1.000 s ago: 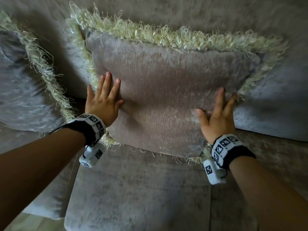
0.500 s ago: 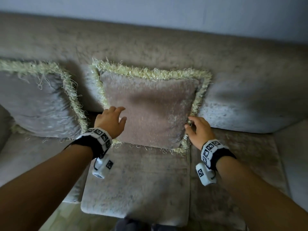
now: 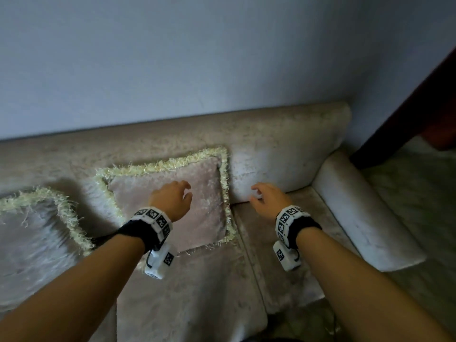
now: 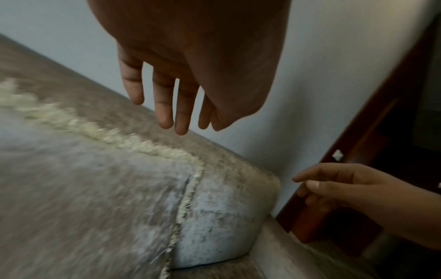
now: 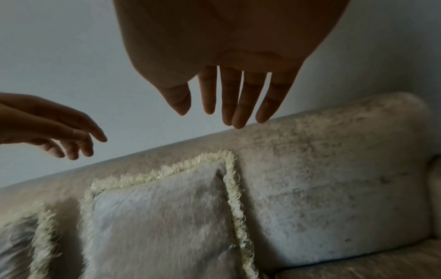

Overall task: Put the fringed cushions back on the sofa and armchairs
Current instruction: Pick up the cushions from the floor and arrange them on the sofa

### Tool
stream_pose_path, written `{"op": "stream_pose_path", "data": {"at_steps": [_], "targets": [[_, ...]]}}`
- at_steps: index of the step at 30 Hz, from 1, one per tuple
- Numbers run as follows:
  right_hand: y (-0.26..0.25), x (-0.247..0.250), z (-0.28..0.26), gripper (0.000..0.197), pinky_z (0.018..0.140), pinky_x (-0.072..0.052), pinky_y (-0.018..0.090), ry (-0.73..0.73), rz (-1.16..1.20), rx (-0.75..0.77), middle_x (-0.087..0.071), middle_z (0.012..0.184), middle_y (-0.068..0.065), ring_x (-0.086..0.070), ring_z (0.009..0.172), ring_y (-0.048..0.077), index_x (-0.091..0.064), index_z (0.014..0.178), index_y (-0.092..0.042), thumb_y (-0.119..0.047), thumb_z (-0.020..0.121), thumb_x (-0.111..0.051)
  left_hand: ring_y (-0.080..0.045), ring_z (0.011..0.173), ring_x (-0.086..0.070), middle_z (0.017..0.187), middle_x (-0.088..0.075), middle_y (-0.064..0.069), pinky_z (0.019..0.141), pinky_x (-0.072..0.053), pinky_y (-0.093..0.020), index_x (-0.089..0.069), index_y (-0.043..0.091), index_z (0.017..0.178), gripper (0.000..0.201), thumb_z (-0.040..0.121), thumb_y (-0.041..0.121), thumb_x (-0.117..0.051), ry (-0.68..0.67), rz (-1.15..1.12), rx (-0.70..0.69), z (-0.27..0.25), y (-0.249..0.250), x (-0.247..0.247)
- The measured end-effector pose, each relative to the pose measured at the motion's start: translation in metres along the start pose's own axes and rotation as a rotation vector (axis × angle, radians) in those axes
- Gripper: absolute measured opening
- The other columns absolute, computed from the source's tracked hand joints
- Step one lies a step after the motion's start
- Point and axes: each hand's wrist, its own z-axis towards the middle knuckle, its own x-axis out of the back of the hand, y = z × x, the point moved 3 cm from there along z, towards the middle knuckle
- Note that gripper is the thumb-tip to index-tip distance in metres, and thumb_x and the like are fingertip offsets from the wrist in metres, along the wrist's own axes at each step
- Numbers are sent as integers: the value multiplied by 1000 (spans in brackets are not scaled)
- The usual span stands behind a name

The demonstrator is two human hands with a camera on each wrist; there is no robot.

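- Pale blue-grey wall [image 3: 172, 58] runs behind a beige plush sofa [image 3: 283, 149], whose padded arm [image 3: 365, 218] ends beside dark red-brown wooden furniture [image 3: 419, 107] in the corner.
- Two fringed cushions lean upright against the sofa back: the middle cushion [image 3: 202, 193] on the centre seat, the left cushion [image 3: 29, 238] just beside it, near the frame edge.
- Left hand [image 3: 172, 201] hovers in front of the middle cushion, fingers [image 4: 164, 105] loosely spread and holding nothing.
- Right hand [image 3: 269, 201] hangs over the bare right-hand seat, fingers [image 5: 238, 102] relaxed and empty.
- Judged from this, the placing of this cushion looks done, and neither hand is touching it.
- Next move probably calls for fetching another cushion; none is in view, and no armchair shows.
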Motion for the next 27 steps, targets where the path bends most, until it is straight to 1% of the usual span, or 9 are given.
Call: {"op": "stream_pose_path", "data": {"at_steps": [4, 6, 9, 13, 16, 17, 19, 22, 27], "targets": [[26, 50, -51, 44, 98, -49, 42, 137, 58, -116, -56, 132, 4, -58, 116, 23, -53, 133, -20, -43, 96, -55, -24, 96, -64, 109, -68, 2, 83, -54, -41, -60, 30, 119, 32, 97, 45, -42, 36, 44, -182, 8, 71, 27], [49, 73, -83, 44, 99, -47, 37, 198, 69, -183, -55, 135, 3, -56, 118, 22, -52, 135, -20, -42, 97, -54, -25, 96, -65, 108, -69, 0, 83, -54, -41, -62, 30, 114, 30, 95, 45, -44, 28, 37, -279, 11, 115, 33], [91, 100, -137, 43, 94, -47, 33, 292, 68, -277, -55, 135, 1, -57, 116, 21, -54, 133, -23, -46, 97, -52, -23, 96, -64, 110, -67, 1, 84, -54, -42, -59, 29, 118, 32, 96, 46, -42, -18, 79, -414, 10, 189, 28], [156, 125, -215, 41, 91, -50, 36, 395, 104, -435, -58, 129, -4, -59, 112, 19, -55, 129, -29, -52, 94, -52, -23, 98, -62, 111, -64, 1, 87, -52, -41, -58, 30, 119, 32, 98, 47, -41, -22, 122, -591, -6, 294, 12], [210, 142, -282, 43, 91, -50, 34, 453, 135, -548, -59, 130, -4, -60, 111, 18, -53, 132, -30, -52, 95, -52, -25, 99, -63, 113, -65, -1, 87, -53, -41, -59, 30, 119, 32, 97, 46, -42, -60, 124, -716, -24, 377, -8], [218, 144, -291, 43, 91, -50, 33, 458, 130, -560, -58, 131, -4, -61, 110, 18, -53, 133, -30, -52, 96, -52, -25, 99, -63, 113, -65, -1, 86, -53, -40, -59, 30, 119, 32, 97, 46, -43, -70, 115, -724, -26, 387, -13], [255, 156, -334, 43, 93, -50, 36, 498, 133, -630, -57, 133, -3, -60, 110, 21, -53, 134, -29, -50, 96, -51, -25, 97, -64, 112, -66, -1, 82, -54, -38, -60, 28, 118, 31, 96, 45, -44, -67, 103, -800, -41, 440, -27], [304, 167, -388, 43, 95, -51, 40, 572, 138, -711, -58, 133, -1, -60, 113, 23, -54, 132, -28, -48, 94, -54, -27, 100, -63, 109, -64, -2, 84, -52, -38, -60, 26, 117, 30, 97, 43, -47, -78, 68, -904, -65, 508, -47], [369, 173, -455, 41, 96, -50, 38, 667, 180, -850, -61, 126, 1, -59, 113, 23, -57, 128, -25, -45, 92, -58, -25, 100, -62, 110, -65, 0, 83, -50, -35, -62, 27, 116, 30, 95, 44, -48, -107, 97, -1021, -95, 602, -81]]}}
